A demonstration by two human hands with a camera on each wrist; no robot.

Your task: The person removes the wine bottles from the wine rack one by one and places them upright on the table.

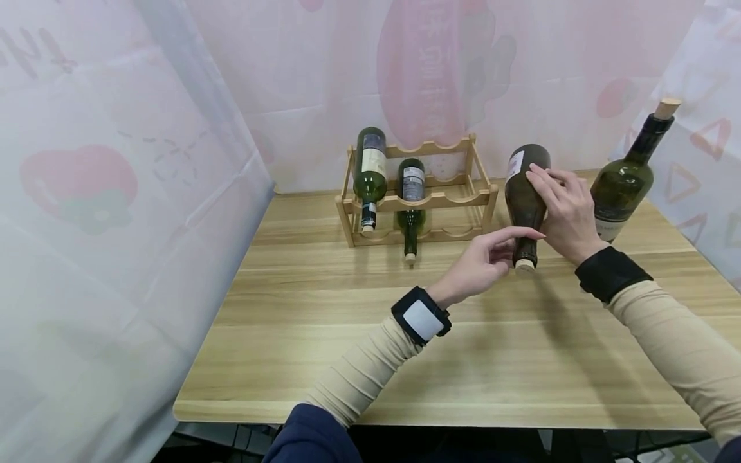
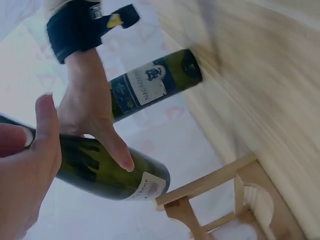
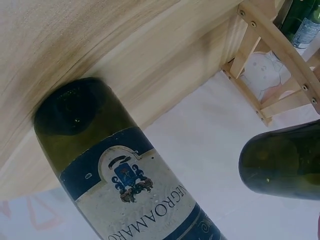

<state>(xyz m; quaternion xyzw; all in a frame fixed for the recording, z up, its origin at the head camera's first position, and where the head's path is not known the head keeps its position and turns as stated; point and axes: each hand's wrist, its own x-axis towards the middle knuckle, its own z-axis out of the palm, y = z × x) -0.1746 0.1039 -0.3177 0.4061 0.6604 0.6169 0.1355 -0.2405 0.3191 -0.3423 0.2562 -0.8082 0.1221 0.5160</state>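
A dark green wine bottle is held above the table, base toward the back and corked neck toward me. My right hand grips its body from the right side. At the neck, my left hand has its index finger laid across the glass, other fingers bent beside it. The left wrist view shows the held bottle's pale label near its base. Behind my right hand stands a second corked wine bottle, whose label reads NEGROAMARO in the right wrist view.
To the left of the held bottle stands a wooden wine rack. One bottle lies on its upper tier and another bottle on the lower, corks facing me. A printed curtain hangs behind the wooden table.
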